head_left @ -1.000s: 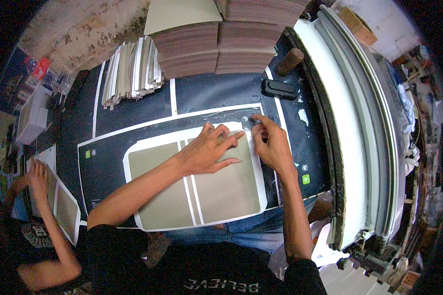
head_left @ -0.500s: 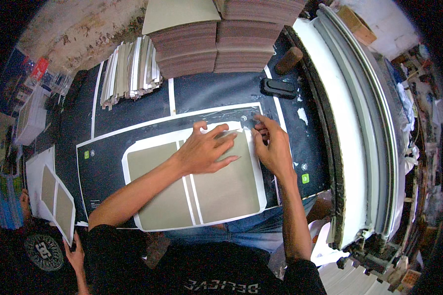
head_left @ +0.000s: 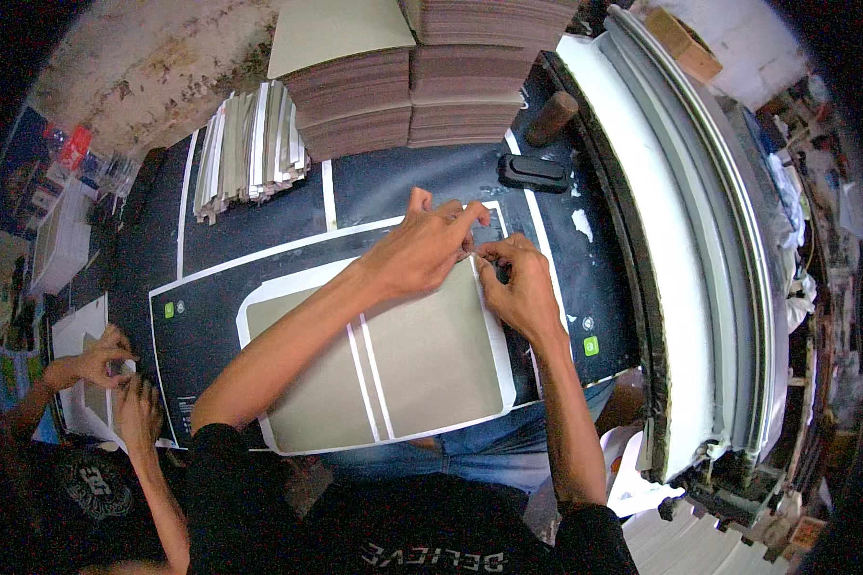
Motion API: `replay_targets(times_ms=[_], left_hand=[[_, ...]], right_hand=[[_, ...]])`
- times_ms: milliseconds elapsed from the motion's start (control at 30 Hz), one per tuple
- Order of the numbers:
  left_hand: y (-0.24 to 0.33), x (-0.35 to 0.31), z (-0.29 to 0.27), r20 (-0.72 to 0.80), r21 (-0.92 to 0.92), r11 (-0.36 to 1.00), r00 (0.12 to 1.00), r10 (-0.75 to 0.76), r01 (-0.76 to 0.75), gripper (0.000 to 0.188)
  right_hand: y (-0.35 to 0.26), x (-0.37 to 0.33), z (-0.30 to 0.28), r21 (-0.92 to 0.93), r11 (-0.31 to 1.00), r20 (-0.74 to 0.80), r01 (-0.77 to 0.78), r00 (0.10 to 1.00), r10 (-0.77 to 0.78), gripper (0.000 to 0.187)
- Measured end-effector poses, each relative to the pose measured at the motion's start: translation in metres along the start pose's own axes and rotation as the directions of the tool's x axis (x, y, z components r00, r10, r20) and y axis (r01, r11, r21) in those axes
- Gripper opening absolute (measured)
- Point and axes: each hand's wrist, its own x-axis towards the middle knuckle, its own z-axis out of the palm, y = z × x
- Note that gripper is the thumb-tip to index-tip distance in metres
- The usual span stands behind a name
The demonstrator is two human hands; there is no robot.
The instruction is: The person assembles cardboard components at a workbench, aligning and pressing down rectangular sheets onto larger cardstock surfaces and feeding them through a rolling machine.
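A book cover lies flat before me: grey boards (head_left: pixel 431 355) on a white sheet (head_left: pixel 393 441), with two white strips between the boards. At its far right corner my left hand (head_left: pixel 427 244) has its fingers bent and drawn together at the sheet's edge, one knuckle raised. Its thumb is partly hidden. My right hand (head_left: pixel 520 287) pinches the same corner from the right, thumb and forefinger together. The two sets of fingertips almost touch. My left forearm crosses over the left board and hides part of the cover's far edge.
The cover rests on a black mat (head_left: pixel 201 355) with a white border. Beyond stand a stack of grey boards (head_left: pixel 355 115), a bundle of strips (head_left: pixel 254 149), a black oblong case (head_left: pixel 532 173) and a brown cylinder (head_left: pixel 552 119). A roller machine (head_left: pixel 700 240) flanks the right; a co-worker's hands (head_left: pixel 120 383) work at left.
My left hand has moved right and away from me to the corner, its fingers closing. My right hand has shifted slightly left. The co-worker's hands have come together over their panel, now lowered.
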Motion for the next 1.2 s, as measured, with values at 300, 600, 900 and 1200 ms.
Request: replay_targets(times_ms=[300, 600, 900, 1200], left_hand=[[-0.013, -0.018, 0.016, -0.046, 0.163, 0.982, 0.994, 0.101, -0.092, 0.051], [-0.017, -0.034, 0.003, 0.144, 0.4, 0.851, 0.94, 0.31, -0.342, 0.055], [-0.017, -0.036, 0.002, 0.221, 0.344, 0.905, 0.959, 0.179, -0.248, 0.061], [-0.024, -0.039, 0.01, 0.068, 0.388, 0.883, 0.963, 0.26, -0.266, 0.05]], right_hand=[[0.004, 0.004, 0.004, -0.038, 0.999, -0.011, 0.006, 1.0, -0.007, 0.022], [0.001, 0.006, -0.003, -0.027, 0.998, 0.058, -0.058, 0.997, 0.059, 0.021], [-0.015, -0.016, -0.014, 0.187, 0.966, -0.062, -0.181, 0.979, 0.195, 0.042], [-0.025, -0.033, 0.0, 0.117, 0.988, -0.078, 0.099, 0.993, -0.09, 0.095]])
